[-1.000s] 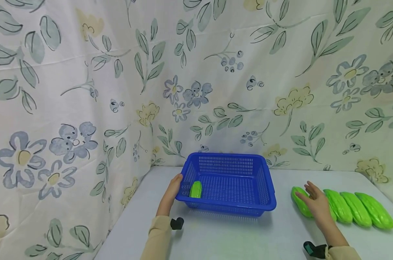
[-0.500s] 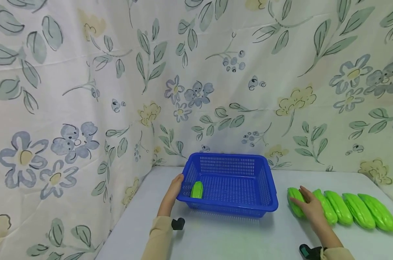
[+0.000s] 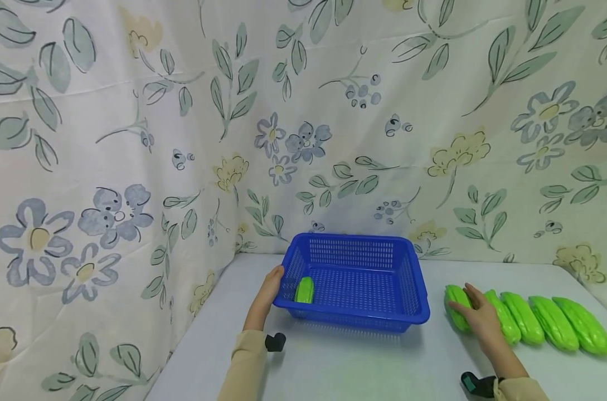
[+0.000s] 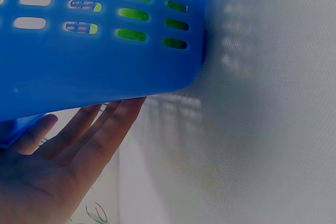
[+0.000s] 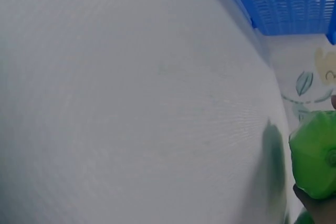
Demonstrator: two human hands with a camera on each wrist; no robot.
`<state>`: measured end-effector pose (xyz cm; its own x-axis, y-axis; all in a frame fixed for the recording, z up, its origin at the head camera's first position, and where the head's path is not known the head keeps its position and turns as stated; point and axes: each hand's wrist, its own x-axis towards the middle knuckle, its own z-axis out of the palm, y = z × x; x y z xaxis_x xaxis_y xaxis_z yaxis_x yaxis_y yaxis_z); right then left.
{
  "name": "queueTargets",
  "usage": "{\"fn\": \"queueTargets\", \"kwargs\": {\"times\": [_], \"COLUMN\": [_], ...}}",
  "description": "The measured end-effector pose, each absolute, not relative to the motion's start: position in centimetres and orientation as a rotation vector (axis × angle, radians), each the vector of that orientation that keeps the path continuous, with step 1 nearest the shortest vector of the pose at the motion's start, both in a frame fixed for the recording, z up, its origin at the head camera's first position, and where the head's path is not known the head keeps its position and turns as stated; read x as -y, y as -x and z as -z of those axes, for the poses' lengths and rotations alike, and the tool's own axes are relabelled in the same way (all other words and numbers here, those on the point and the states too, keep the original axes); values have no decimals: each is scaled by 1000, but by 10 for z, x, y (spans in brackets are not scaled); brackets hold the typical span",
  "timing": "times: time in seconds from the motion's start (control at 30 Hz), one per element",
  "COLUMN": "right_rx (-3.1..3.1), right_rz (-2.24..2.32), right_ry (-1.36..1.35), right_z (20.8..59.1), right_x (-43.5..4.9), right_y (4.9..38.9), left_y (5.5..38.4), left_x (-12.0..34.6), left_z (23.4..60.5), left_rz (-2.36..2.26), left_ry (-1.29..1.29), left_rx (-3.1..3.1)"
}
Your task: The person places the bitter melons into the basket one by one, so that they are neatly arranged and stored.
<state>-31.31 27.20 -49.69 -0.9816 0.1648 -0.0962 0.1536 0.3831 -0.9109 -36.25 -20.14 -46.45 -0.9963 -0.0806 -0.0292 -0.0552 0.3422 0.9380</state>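
Note:
My left hand [image 3: 270,287] is at the left side of a blue plastic basket [image 3: 350,314]. In the left wrist view its straight fingers [image 4: 113,129] touch the basket's slotted wall [image 4: 105,66]. One glossy green vegetable [image 3: 305,290], ridged like a cucumber or gourd, lies inside at the basket's left end. To the right of the basket, my right hand [image 3: 484,317] grips a similar green ridged vegetable [image 3: 455,306] between thumb and fingers. Its rounded end [image 5: 315,153] shows at the right edge of the right wrist view, with most of that hand out of frame.
Several more green vegetables [image 3: 554,323] lie side by side in a row right of my right hand. The white table [image 3: 363,367] runs back to a floral curtain [image 3: 333,139], which also hangs along the left side.
My right hand has moved slightly left and closed round the leftmost vegetable, which now stands a little apart from the row. The left hand stays at the basket.

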Motion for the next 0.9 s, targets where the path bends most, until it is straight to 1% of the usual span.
{"fn": "queueTargets", "kwargs": {"times": [0.43,0.9], "right_rx": [2557,2493], "right_rz": [-1703,-1762], "right_ry": [361,320], "right_z": [483,461], "right_x": [-269,-267], "right_y": [312,314], "left_y": [362,363], "left_x": [202,201], "left_z": [464,465], "left_rz": [1775,1783], "left_ry": [-135,-150], "left_rx": [2562,2568]}}
